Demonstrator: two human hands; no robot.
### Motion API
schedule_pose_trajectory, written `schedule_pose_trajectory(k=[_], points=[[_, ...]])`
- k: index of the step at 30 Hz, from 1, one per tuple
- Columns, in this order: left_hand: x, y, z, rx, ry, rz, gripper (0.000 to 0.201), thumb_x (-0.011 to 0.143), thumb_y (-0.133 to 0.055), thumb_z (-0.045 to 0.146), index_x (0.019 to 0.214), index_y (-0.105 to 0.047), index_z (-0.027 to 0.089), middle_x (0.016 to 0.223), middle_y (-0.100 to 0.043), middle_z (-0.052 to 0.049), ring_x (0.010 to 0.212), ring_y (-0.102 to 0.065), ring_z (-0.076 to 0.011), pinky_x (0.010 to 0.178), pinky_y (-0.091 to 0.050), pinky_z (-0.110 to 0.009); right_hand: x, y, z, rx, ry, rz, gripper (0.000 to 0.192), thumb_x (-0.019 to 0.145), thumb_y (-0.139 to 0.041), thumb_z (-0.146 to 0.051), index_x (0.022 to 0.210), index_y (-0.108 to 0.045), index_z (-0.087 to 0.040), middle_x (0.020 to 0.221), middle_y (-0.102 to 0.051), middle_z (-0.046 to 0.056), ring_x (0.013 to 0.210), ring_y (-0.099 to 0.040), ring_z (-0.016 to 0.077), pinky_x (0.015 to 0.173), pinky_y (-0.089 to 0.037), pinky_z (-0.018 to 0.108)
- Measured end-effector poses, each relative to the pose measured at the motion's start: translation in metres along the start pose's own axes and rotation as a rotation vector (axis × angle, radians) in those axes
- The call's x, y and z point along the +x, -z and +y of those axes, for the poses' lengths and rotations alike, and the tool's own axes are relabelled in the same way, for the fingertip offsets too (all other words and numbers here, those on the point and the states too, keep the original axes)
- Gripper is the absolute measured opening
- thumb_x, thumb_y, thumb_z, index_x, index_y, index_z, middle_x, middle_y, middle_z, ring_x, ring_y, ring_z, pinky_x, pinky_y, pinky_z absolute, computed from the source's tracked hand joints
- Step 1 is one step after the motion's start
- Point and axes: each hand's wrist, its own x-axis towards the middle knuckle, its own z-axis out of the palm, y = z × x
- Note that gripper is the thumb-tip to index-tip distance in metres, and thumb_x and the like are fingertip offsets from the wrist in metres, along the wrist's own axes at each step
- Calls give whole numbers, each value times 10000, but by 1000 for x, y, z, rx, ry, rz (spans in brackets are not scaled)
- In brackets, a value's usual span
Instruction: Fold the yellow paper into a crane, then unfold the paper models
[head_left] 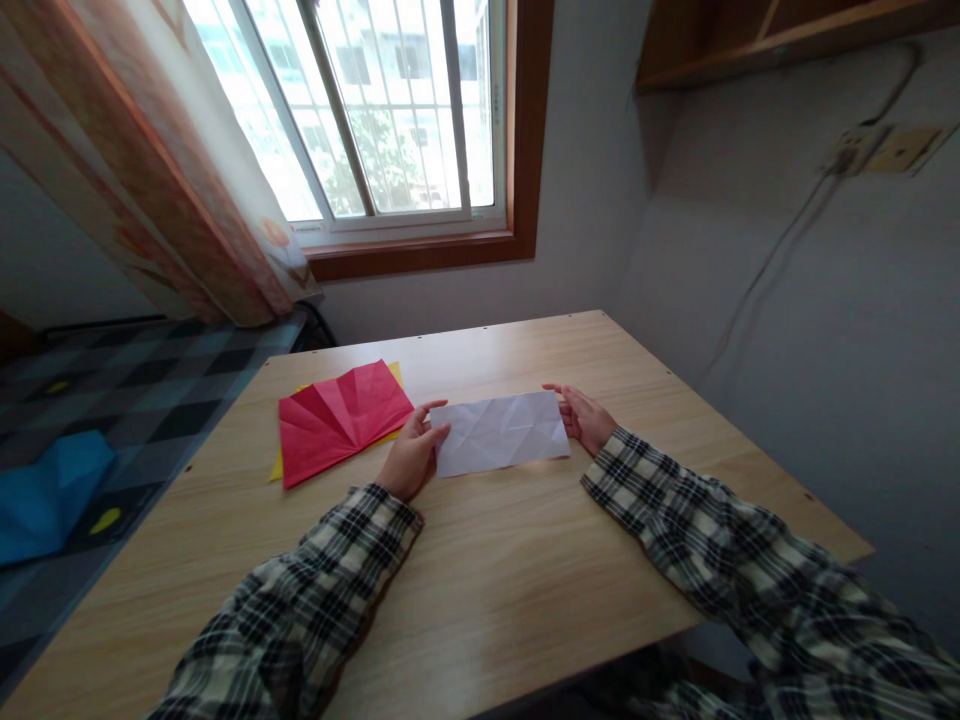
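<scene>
A creased white sheet of paper (502, 434), a wide rectangle with crossing fold lines, is held up over the wooden table between my two hands. My left hand (412, 450) pinches its left edge, thumb on the front and fingers behind. At the right edge is my right hand (589, 418), its fingertips partly hidden behind the paper and the index finger stretched along the top corner. Left of my left hand lies a red sheet of paper (341, 415) with fan-like creases. Under it, the corners of a yellow sheet (396, 374) stick out.
The light wooden table (525, 580) reaches toward the wall below a barred window (405, 110). On the left, a blue folded paper (52, 495) rests on a checked cloth surface (187, 370). A curtain (165, 160) hangs above it. A cable (780, 245) runs down the right wall.
</scene>
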Motion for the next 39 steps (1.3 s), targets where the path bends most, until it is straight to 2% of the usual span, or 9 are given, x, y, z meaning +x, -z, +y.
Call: schedule_pose_trajectory(k=[3,7,10,14,18,25,34,37,39], points=[[0,0,-1,0,-11,-10,599,688,-804,212,1212,-515,196,986,-729,-47,840,-704,-186,737,-560,-283,-2,-2,0,85,-51,2,463,808,-649,-602,1100,-662,-243,881,-736,61,750,-693,192,584,-550,273],[-1,0,0,1,-18,-3,589,688,-801,218,1202,-516,190,966,-734,-46,821,-708,-184,715,-566,-275,-3,-4,-1,63,-15,-112,516,706,-744,-632,982,-698,-198,908,-747,70,736,-683,188,603,-539,273],[-1,-1,0,1,-23,8,585,685,-798,219,1196,-515,191,955,-737,-42,814,-709,-183,714,-567,-275,-2,-4,-1,32,0,-193,553,639,-810,-596,971,-717,-164,886,-754,72,718,-671,180,624,-520,266],[0,-2,0,17,-35,31,545,686,-781,223,1168,-530,186,936,-736,-41,807,-709,-186,702,-563,-276,-2,-3,0,15,-7,-279,492,629,-855,-482,957,-736,-134,896,-764,84,775,-688,192,728,-532,298],[0,-3,-1,33,-48,42,499,689,-770,235,1133,-545,185,936,-734,-38,799,-705,-186,698,-556,-278,-1,-2,4,-32,14,-267,467,604,-872,-444,941,-756,-142,920,-772,84,837,-698,217,811,-536,348],[-2,-5,0,49,-67,59,442,677,-762,243,1071,-576,170,898,-729,-29,776,-694,-181,690,-543,-275,2,1,11,-118,41,-208,483,587,-873,-479,930,-774,-153,933,-776,85,848,-702,233,836,-532,379],[-5,-8,-2,113,-116,88,371,707,-744,278,1031,-593,177,910,-727,-31,771,-686,-184,665,-528,-272,1,-2,11,-126,93,-170,445,610,-851,-480,920,-776,-170,917,-775,63,811,-694,224,776,-546,363],[-6,-8,-4,165,-152,110,328,735,-733,300,1013,-608,181,897,-721,-24,780,-680,-182,685,-528,-273,3,-1,11,-83,64,-143,415,604,-855,-476,865,-769,-167,802,-758,49,671,-662,178,612,-545,295],[-6,-7,-5,204,-178,136,313,753,-722,316,1018,-619,185,894,-719,-21,785,-676,-182,696,-526,-273,4,0,9,-63,13,-139,405,623,-841,-497,827,-758,-158,660,-704,31,517,-586,130,453,-483,240]])
